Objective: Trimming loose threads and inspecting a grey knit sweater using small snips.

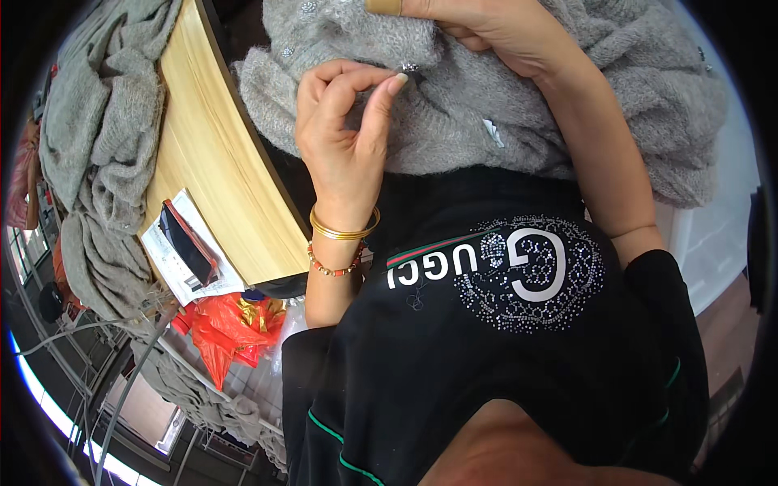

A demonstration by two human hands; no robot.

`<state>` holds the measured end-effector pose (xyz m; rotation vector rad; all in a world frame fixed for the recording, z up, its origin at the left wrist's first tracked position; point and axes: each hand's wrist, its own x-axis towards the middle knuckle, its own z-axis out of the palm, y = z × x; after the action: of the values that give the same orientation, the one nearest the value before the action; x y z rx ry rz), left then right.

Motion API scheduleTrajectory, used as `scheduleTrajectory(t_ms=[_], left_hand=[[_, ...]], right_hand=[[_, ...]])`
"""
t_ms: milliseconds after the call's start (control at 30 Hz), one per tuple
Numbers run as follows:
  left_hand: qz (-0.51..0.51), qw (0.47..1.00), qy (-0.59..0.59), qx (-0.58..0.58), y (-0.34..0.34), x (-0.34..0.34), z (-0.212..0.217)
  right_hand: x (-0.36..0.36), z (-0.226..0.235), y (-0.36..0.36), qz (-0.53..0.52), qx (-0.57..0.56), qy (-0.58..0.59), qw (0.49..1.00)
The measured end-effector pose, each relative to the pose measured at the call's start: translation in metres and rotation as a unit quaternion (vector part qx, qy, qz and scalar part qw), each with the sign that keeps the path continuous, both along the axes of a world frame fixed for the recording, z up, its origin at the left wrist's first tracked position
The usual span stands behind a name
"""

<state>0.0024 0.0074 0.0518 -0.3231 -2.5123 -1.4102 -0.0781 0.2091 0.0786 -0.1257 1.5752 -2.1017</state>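
A fuzzy grey knit garment (458, 121) lies bunched across my lap and the white surface in front of me, with small sparkly buttons (308, 8) on it. My left hand (344, 113) is closed in a pinch, thumb against forefinger, right beside one dark, glittering button (409, 68). Whatever sits between those fingertips is too small to make out. At the top edge my right hand (494, 28) curls its fingers into the knit, and a tan band (383, 6) wraps one finger. Part of that hand is cut off by the frame. A small white label (493, 134) shows on the garment.
To the left stands a light wooden tabletop (219, 154), with more grey knits (105, 138) heaped along its far side. Papers (166, 251) and a dark case with a reddish edge (188, 243) lie at its near corner. Below are red plastic bags (227, 332). A white surface (721, 235) extends at right.
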Motion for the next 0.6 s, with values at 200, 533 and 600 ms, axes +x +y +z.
scheduleTrajectory(t_ms=[200,533,600], left_hand=[[-0.015,0.999,0.017,0.05,-0.002,0.0,0.006],[-0.133,0.803,-0.215,0.54,0.002,-0.005,0.029],[-0.136,0.784,-0.226,0.563,0.003,-0.007,0.032]], right_hand=[[0.0,-0.004,-0.002,-0.011,-0.009,-0.003,1.0],[0.007,0.012,-0.001,-0.078,0.05,0.16,0.983],[0.026,0.03,0.002,-0.105,0.081,0.171,0.976]])
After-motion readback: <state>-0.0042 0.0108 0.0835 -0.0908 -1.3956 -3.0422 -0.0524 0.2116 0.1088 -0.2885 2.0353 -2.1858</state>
